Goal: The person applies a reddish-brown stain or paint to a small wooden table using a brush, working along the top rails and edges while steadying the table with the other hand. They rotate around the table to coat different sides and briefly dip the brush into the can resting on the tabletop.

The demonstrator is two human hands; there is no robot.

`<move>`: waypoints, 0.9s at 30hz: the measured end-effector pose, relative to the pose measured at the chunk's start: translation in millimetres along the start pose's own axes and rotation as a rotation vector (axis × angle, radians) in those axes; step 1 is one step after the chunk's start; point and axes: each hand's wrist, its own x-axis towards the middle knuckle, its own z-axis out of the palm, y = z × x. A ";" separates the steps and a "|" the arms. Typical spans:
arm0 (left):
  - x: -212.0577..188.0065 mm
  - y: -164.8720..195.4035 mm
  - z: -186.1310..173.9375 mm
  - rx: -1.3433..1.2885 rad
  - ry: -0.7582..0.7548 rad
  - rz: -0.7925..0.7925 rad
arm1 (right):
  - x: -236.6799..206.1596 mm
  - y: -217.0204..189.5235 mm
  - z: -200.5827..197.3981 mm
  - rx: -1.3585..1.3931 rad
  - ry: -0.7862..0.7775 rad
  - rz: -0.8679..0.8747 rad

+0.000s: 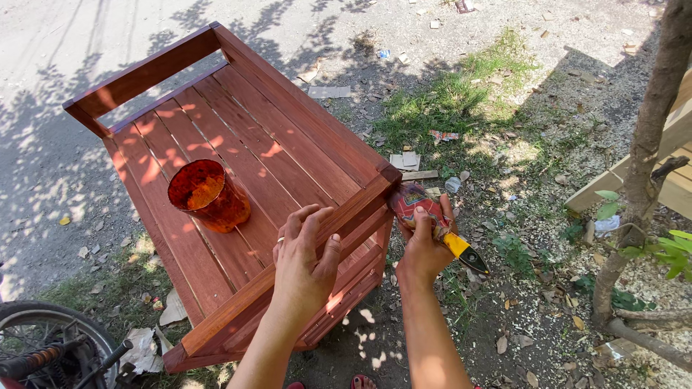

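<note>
**Staining a slatted wooden bench: near corner**

Your right hand (425, 248) grips a paintbrush (432, 216), bristles touching the bench's (238, 137) near right corner. Your left hand (306, 256) rests on the near rail, fingers spread, grasping nothing. A stain-filled cup (207, 194) stands on the slats. The top appears evenly coated; lower rails seem left.

Slatted top of the wooden cart (238, 144) mostly open; only the amber plastic cup (209, 194) stands on it, left of centre. Raised end rails (144, 72) wall both short ends. Left hand (303, 259) lies over the near rail, blocking that stretch. Right hand (425, 245) with paintbrush (425, 212) crowds the near right corner. Beyond it, open ground; tree trunk (649, 144) stands well apart, far right. Motorbike wheel (50, 346) closes off the lower left.
</note>
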 end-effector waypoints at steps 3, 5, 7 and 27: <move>1.0 2.1 1.6 -0.017 -0.006 -0.016 | -4.2 0.0 -1.7 0.005 0.032 0.035; 1.5 3.5 2.4 -0.018 0.013 0.000 | -7.8 -0.4 -2.8 -0.012 0.043 0.058; 1.4 4.4 2.8 -0.019 0.017 0.001 | -11.8 -0.4 -3.9 -0.041 0.034 0.077; 1.1 3.6 2.8 -0.034 0.022 -0.010 | -42.0 -3.3 -2.5 0.026 0.063 0.132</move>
